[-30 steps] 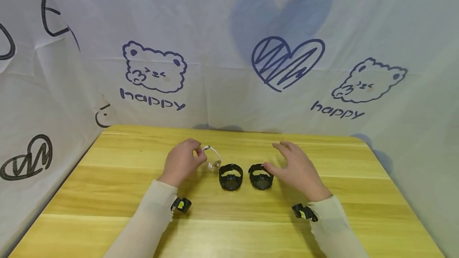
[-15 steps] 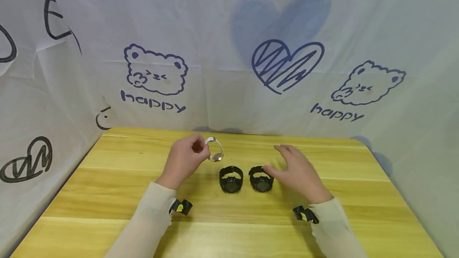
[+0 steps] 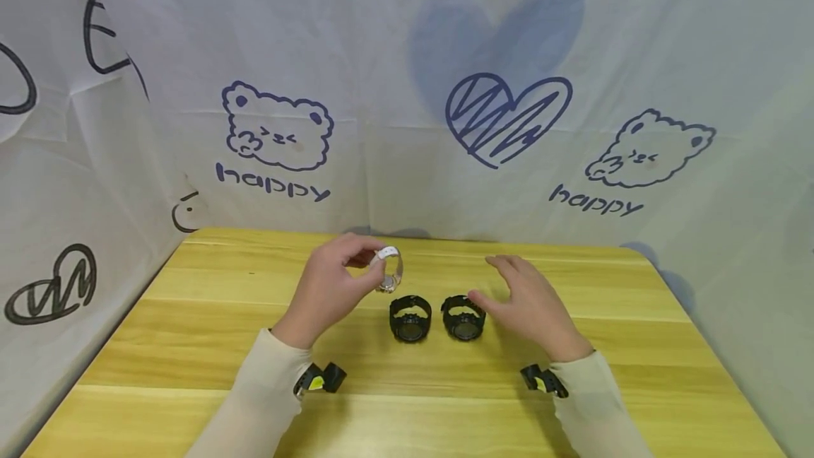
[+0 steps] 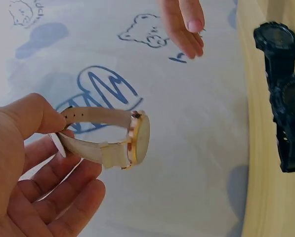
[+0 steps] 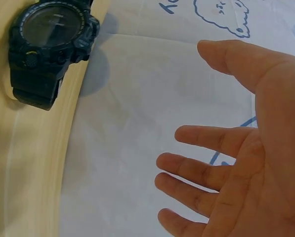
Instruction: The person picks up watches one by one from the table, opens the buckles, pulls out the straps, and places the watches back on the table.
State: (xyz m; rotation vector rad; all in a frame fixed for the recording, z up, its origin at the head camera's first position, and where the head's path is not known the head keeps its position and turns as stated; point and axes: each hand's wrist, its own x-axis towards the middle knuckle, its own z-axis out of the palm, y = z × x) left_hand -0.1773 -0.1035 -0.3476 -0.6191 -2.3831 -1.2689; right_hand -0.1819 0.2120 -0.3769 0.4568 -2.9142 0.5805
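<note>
1. The white watch (image 4: 143,140) is pinched by its strap between thumb and forefinger of the left hand (image 3: 331,288); it is held above the tabletop (image 3: 407,401), near the far edge, with its strap bent into a loop and its gold-coloured case hanging at the side away from the thumb.
2. The right hand (image 3: 531,309) is held wide, fingers straight and spread, with nothing gripped; it is poised just beside the right black watch (image 3: 465,327), on the side of the tabletop's right edge.
3. The left black watch (image 3: 410,331) is set beside the right one, slightly apart; both are looped, their dials turned toward the near edge, well in from the left and right edges.
4. Beyond the far edge a white cloth (image 3: 381,34) is hung, marked with hearts, bears and "happy".
</note>
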